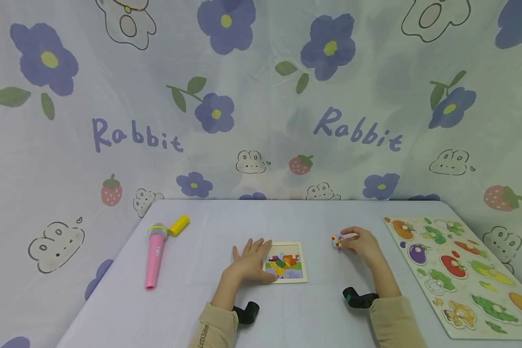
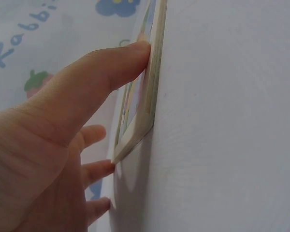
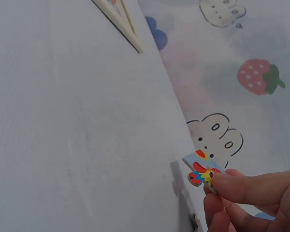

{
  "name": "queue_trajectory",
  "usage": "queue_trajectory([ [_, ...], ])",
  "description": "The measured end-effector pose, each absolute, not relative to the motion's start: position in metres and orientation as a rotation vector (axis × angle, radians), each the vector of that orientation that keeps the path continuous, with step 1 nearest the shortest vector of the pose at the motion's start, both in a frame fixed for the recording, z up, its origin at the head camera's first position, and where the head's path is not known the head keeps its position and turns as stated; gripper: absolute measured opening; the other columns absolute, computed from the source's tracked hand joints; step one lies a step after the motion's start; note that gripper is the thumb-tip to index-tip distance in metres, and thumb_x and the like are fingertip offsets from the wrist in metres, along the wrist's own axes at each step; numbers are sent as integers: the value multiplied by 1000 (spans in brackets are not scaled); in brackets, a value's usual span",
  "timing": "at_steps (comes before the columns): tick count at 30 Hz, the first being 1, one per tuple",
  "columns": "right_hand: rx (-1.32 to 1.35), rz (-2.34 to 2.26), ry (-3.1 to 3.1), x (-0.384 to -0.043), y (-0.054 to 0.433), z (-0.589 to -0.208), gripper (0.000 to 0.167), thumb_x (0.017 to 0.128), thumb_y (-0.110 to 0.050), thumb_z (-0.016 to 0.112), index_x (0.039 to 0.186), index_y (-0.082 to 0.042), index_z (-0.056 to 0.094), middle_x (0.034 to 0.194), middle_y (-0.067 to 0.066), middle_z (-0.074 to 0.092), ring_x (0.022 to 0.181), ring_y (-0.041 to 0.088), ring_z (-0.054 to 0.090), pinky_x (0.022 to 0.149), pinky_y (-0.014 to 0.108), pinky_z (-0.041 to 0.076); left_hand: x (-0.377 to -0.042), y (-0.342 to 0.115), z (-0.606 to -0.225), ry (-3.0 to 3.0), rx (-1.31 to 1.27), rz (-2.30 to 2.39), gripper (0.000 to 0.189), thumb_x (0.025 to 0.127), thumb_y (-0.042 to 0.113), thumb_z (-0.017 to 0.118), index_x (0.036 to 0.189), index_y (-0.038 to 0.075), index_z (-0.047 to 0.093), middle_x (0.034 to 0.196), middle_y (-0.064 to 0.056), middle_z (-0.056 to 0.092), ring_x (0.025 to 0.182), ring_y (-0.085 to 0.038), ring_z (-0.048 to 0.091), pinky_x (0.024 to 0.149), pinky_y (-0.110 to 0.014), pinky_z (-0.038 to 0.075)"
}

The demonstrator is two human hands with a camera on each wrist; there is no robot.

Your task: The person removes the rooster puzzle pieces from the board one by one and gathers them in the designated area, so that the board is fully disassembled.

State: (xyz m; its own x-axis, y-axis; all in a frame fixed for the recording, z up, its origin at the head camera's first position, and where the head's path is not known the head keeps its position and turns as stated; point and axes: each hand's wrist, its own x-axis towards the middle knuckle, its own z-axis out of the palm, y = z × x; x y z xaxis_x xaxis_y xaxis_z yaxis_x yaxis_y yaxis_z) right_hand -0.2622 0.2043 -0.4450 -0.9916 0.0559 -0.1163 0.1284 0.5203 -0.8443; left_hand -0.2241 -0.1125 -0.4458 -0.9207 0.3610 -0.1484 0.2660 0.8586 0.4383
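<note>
A small square jigsaw puzzle (image 1: 289,267) in a pale wooden frame lies on the table, with a colourful bird picture partly assembled and a bare strip along its top. My left hand (image 1: 249,263) rests at its left side, fingers spread and straight. In the left wrist view the thumb (image 2: 130,58) presses on the frame's rim (image 2: 135,128). Over to the right, my right hand (image 1: 363,245) pinches a puzzle piece (image 3: 203,169) between thumb and fingers. That piece is pale blue with red, yellow and blue markings and a rounded tab, held tilted just above the table.
A pink toy microphone (image 1: 156,256) lies at the left with a yellow cylinder (image 1: 179,225) by its head. On the right lies a large vegetable peg board (image 1: 456,278). A printed rabbit curtain (image 1: 261,96) hangs behind the table's far edge.
</note>
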Motion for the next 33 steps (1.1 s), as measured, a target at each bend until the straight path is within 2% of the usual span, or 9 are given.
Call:
queue_trajectory([
  [7,116,-1314,2791,-260,203,-446,28,76,-4,66,103,4,62,81,12,66,69,15,57,58,25,44,-223,-111,-444,2804,470,612,90,70,44,75,143,14,33,148,-14,27,137,-41,15,98,-72,1],
  [17,81,-1192,2952,-261,201,-449,29,74,-5,70,101,4,63,76,11,64,68,20,56,57,27,39,-224,-112,-441,2797,474,617,90,70,44,75,144,14,33,149,-14,26,137,-42,14,99,-72,0],
  [33,118,-1208,2959,-257,197,-447,30,74,-5,70,102,3,62,78,10,62,58,14,55,52,26,42,-224,-112,-442,2791,465,621,89,70,43,75,144,14,33,149,-14,26,138,-41,13,99,-72,0],
])
